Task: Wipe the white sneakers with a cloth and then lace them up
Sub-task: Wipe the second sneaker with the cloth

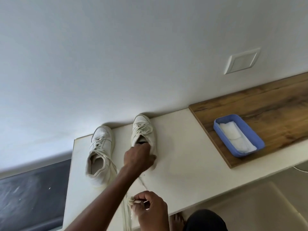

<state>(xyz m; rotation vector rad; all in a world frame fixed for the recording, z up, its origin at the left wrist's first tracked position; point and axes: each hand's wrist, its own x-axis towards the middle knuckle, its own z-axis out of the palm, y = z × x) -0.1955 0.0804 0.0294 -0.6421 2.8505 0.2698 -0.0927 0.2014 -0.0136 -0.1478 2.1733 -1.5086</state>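
- Right hand (150,209), nearest, is curled round a white cloth (133,215) at the white table's (183,164) near edge.
- Left hand (140,157) grips the heel of the farther sneaker (143,130); bare tabletop lies to its right.
- The other sneaker (100,150) stands near the left edge, its laces (115,167) trailing.
- A blue tray (250,153) of wipes (233,135) sits on the wooden board (266,105), well apart.

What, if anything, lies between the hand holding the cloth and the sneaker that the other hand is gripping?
Only the left hand itself, which grips the heel of the sneaker, and a loose lace on the table. The right hand with the cloth otherwise has a seemingly open path.
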